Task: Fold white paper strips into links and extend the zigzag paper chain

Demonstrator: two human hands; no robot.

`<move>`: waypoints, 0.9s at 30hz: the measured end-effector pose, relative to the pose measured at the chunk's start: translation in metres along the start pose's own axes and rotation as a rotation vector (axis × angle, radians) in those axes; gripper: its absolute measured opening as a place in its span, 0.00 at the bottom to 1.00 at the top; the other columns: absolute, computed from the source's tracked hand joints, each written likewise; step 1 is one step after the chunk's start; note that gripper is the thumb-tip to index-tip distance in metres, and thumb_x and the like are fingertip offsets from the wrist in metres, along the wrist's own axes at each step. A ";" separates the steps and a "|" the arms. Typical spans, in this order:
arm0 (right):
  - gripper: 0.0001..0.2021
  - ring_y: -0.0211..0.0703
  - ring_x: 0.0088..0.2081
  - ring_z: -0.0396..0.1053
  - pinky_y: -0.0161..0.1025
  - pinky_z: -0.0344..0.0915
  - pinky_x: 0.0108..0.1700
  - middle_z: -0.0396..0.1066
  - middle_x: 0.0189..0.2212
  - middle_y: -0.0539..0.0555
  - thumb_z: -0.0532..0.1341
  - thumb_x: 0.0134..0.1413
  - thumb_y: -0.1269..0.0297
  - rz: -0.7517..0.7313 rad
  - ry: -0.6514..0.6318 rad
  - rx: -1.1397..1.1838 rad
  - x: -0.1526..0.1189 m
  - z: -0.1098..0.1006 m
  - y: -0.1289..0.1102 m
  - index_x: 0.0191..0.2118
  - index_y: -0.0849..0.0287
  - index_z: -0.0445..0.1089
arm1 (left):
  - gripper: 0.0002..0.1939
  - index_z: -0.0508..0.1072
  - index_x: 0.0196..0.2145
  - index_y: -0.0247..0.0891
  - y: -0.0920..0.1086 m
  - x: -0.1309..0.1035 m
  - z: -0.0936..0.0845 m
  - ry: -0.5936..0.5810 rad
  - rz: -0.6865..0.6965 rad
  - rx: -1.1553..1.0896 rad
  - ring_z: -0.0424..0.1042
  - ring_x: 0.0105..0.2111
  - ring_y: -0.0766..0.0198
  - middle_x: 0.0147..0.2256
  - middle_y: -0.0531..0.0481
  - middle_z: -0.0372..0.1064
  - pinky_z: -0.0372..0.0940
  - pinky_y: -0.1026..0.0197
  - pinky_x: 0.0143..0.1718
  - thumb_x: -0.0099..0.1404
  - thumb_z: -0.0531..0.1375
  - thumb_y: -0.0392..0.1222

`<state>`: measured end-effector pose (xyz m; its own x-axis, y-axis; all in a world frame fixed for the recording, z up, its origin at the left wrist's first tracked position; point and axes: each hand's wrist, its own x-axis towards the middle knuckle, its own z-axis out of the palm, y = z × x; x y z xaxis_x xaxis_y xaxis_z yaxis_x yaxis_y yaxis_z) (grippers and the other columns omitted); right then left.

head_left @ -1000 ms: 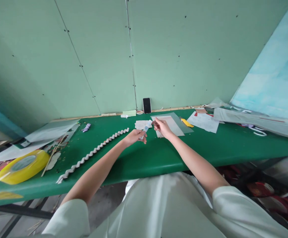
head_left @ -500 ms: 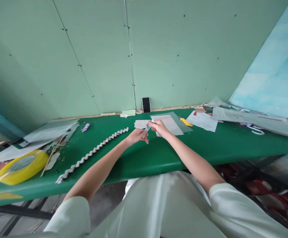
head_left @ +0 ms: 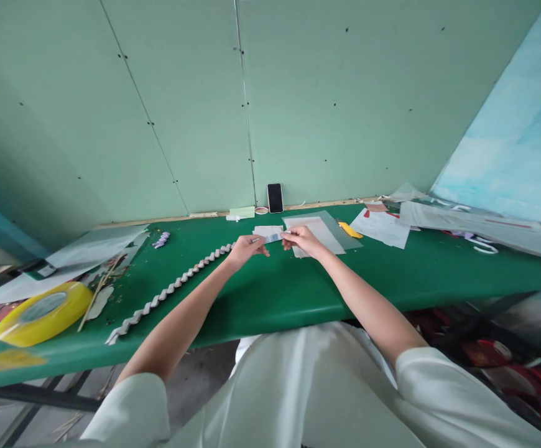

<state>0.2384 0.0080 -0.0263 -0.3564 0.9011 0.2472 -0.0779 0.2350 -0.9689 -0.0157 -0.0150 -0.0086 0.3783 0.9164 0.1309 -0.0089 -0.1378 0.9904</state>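
Note:
A small pale strip with a bluish patch (head_left: pixel 274 237) is stretched between my two hands above the green table. My left hand (head_left: pixel 247 249) pinches its left end, and my right hand (head_left: pixel 299 239) pinches the right end. Just behind the strip lies a small white paper (head_left: pixel 265 230), partly covered by it. White sheets (head_left: pixel 321 236) lie beyond and to the right of my right hand. A folded, zigzag paper chain (head_left: pixel 172 287) runs from near my left hand toward the table's front left.
A black phone (head_left: pixel 275 198) leans against the wall. Yellow tape (head_left: pixel 44 313), thin sticks (head_left: pixel 97 292) and a purple item (head_left: pixel 161 239) are on the left. A yellow object (head_left: pixel 350 230), papers (head_left: pixel 381 228) and white hooks (head_left: pixel 484 245) are on the right. The green table (head_left: pixel 270 311) has a front edge.
My hands have moved apart, the left going left and the right slightly right. The strip, tilted before, is now nearly level between them.

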 end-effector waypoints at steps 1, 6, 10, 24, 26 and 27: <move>0.21 0.45 0.29 0.78 0.41 0.74 0.35 0.80 0.29 0.58 0.76 0.49 0.47 0.013 -0.009 0.005 -0.001 -0.001 -0.001 0.34 0.63 0.80 | 0.28 0.79 0.42 0.31 0.000 0.000 0.000 -0.010 0.002 0.002 0.81 0.31 0.56 0.28 0.44 0.79 0.76 0.52 0.44 0.58 0.73 0.61; 0.22 0.48 0.32 0.81 0.45 0.77 0.40 0.82 0.31 0.61 0.77 0.47 0.48 0.021 -0.050 0.077 -0.002 -0.001 -0.006 0.37 0.63 0.81 | 0.33 0.80 0.48 0.29 0.007 -0.002 0.000 -0.014 0.026 0.017 0.81 0.30 0.56 0.28 0.44 0.80 0.75 0.51 0.45 0.58 0.73 0.60; 0.21 0.48 0.34 0.82 0.43 0.78 0.42 0.83 0.32 0.61 0.77 0.50 0.49 0.007 -0.060 0.130 -0.001 0.000 -0.004 0.38 0.63 0.82 | 0.35 0.79 0.54 0.26 0.013 -0.003 -0.003 0.010 0.066 0.034 0.81 0.30 0.57 0.28 0.42 0.80 0.74 0.51 0.46 0.60 0.72 0.60; 0.18 0.45 0.35 0.81 0.41 0.78 0.43 0.83 0.36 0.56 0.75 0.51 0.58 -0.033 -0.052 0.338 -0.007 0.004 -0.006 0.46 0.58 0.82 | 0.25 0.82 0.51 0.30 0.023 -0.008 -0.006 -0.093 0.036 -0.271 0.79 0.32 0.60 0.29 0.46 0.78 0.74 0.52 0.46 0.60 0.75 0.47; 0.16 0.46 0.35 0.80 0.42 0.78 0.43 0.83 0.35 0.56 0.75 0.51 0.56 -0.035 -0.052 0.332 -0.007 0.005 -0.007 0.43 0.59 0.82 | 0.24 0.83 0.49 0.28 0.024 -0.010 -0.006 -0.109 0.016 -0.261 0.80 0.33 0.58 0.30 0.43 0.79 0.74 0.51 0.47 0.60 0.74 0.48; 0.16 0.46 0.35 0.80 0.43 0.78 0.43 0.83 0.35 0.57 0.74 0.51 0.55 -0.037 -0.054 0.333 -0.007 0.006 -0.007 0.42 0.60 0.81 | 0.25 0.83 0.49 0.27 0.023 -0.010 -0.006 -0.117 0.012 -0.254 0.80 0.33 0.57 0.30 0.42 0.79 0.74 0.50 0.48 0.61 0.74 0.49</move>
<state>0.2357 -0.0017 -0.0214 -0.3961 0.8713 0.2897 -0.3882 0.1270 -0.9128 -0.0253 -0.0250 0.0136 0.4813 0.8634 0.1511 -0.2399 -0.0361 0.9701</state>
